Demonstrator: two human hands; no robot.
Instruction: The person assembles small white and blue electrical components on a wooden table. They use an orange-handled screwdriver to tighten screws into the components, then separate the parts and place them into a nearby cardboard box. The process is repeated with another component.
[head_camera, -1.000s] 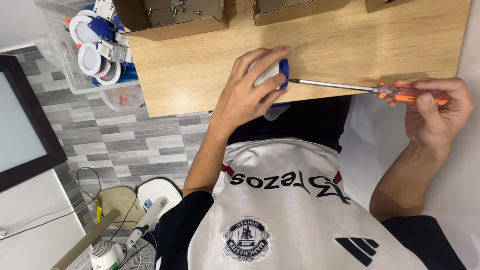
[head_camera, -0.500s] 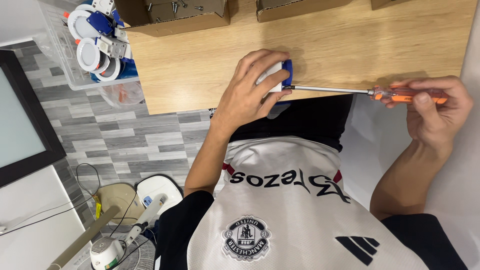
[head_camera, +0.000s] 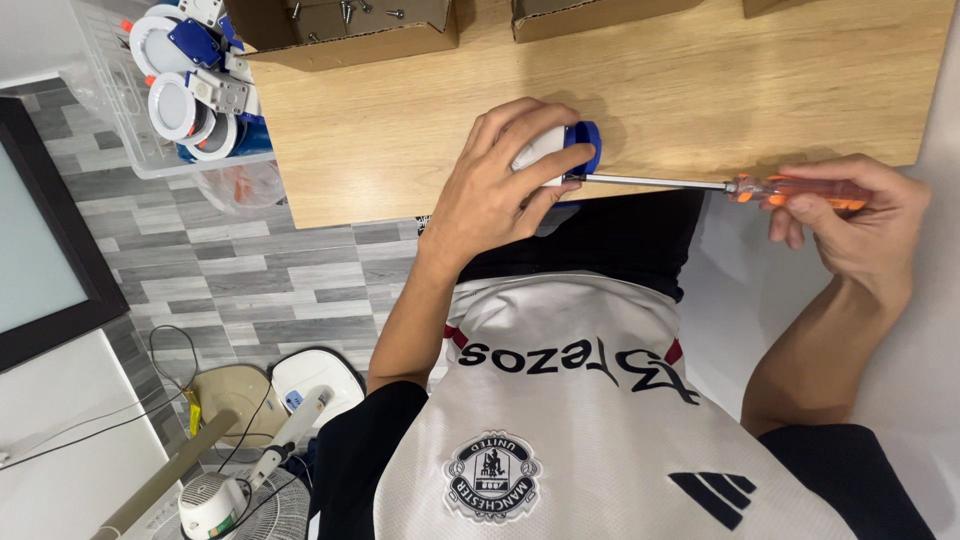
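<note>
Left hand (head_camera: 500, 185) covers most of the white-and-blue fitting (head_camera: 572, 152); its gripped underside is unseen. Screwdriver (head_camera: 690, 184) tip vanishes into the fitting, the orange handle mostly inside the right hand (head_camera: 860, 215). Beyond the grip, cardboard boxes (head_camera: 345, 35) run off the top edge.

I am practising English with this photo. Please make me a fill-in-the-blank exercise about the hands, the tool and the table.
1. The right hand holds a screwdriver with an ______ handle.
2. The left hand grips a white part with a ______ end.
3. The table top is made of ______.
4. The clear bin of white and blue parts stands at the table's ______ end in the picture.

Missing words: orange; blue; wood; left
</note>
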